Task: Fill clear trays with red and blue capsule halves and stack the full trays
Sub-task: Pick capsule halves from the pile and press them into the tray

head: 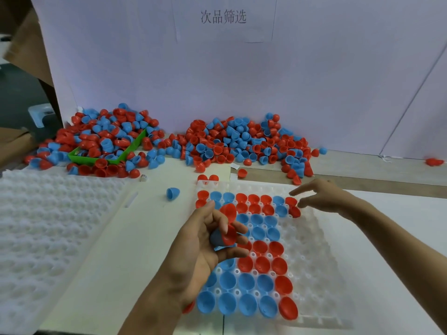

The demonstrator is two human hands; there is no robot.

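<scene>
Fingers, left hand (205, 240): curled round a small clutch of capsule halves (228, 223), two red ones plain, a darker one tucked beneath; held over the left part of the clear tray (314, 257).
Fingers, right hand (324, 197): loosely spread, gripping nothing, tips hovering at a red half (294, 211) at the tray's far right; whether they touch it cannot be told.
Tray, fill: the left and middle columns carry red and blue halves, dome up; the right-hand columns and a patch near the far edge are bare. Judged a little over half full.
Stock: two loose heaps (244, 141) against the back wall, one spilling over a green bin (106, 158); one stray blue half (173, 193) beside the tray.
Empty trays (48, 226): lying at left, unfilled.
Outstanding: remaining pockets, stacking.
</scene>
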